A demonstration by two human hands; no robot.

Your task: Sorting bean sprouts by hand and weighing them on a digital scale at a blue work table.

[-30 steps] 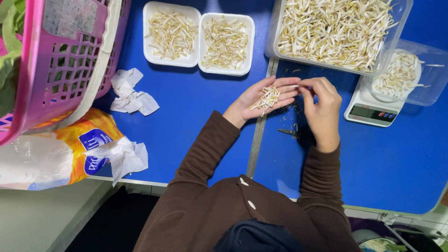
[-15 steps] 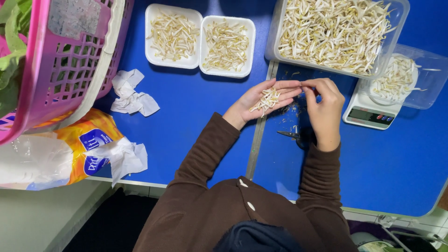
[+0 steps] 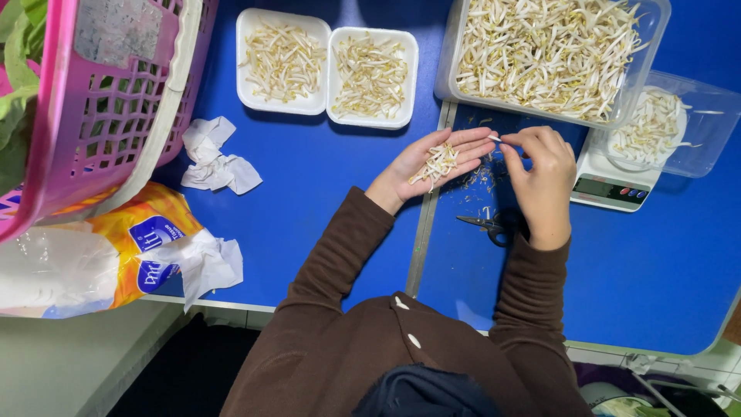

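Near the centre of the frame, above the seam between two blue tables [image 3: 324, 201], the left hand [image 3: 432, 164] lies palm up with fingers spread, cradling a small heap of bean sprouts [image 3: 437, 161]. Just to its right, the right hand [image 3: 540, 174] pinches one sprout's end [image 3: 494, 139] between thumb and forefinger at the left fingertips, the other fingers curled in. To do this well, the palm should stay level and cupped so nothing slides off, and the pinch should take one sprout at a time, close to the tip, with trimmings dropped onto the table below, where scraps [image 3: 482, 181] already lie. Black scissors [image 3: 486, 225] rest unused below the hands. At top right a clear tub [image 3: 652, 46] holds the bulk sprouts; right of it a clear dish [image 3: 706, 131] with some sprouts sits on a kitchen scale [image 3: 614, 189]. Two white foam trays [image 3: 328, 66] at top centre each hold a portion. At left are a pink basket [image 3: 100, 123], crumpled tissue [image 3: 212, 158] and an orange tissue pack [image 3: 147, 239]. Compared with half a second ago, the hands sit in almost the same place; the right hand has drawn slightly away from the palm, a sprout now showing between its fingertips, and the heap looks unchanged.
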